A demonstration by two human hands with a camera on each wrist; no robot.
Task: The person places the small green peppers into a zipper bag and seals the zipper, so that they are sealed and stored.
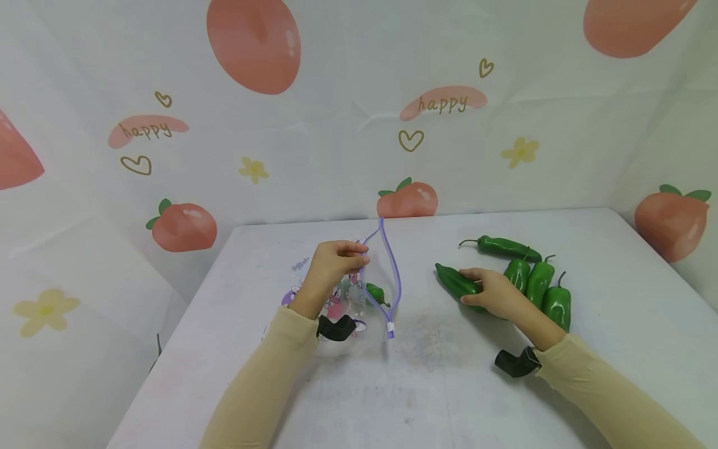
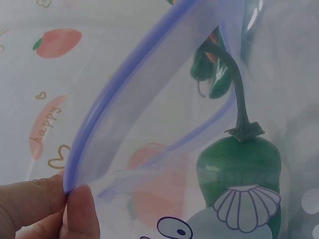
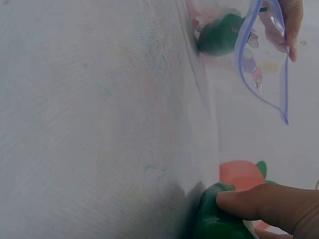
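Note:
My left hand [image 1: 331, 271] pinches the purple rim of a clear zip bag [image 1: 397, 274] between thumb and fingers, and the bag's mouth gapes toward the right. Cartoon prints cover the bag's plastic. Inside it lies a green pepper [image 2: 239, 169], its stem toward the opening. On the table right of the bag, my right hand [image 1: 493, 292] grips another green pepper [image 1: 453, 280] with thumb and fingers. The right wrist view shows the thumb [image 3: 259, 203] pressed on this pepper; the other fingers are mostly hidden there.
Several more green peppers [image 1: 538, 280] lie on the white table [image 1: 426, 386] just behind and right of my right hand. One long pepper [image 1: 507, 247] lies crosswise at their back. A white cloth [image 1: 325, 156] printed with peaches hangs behind the table.

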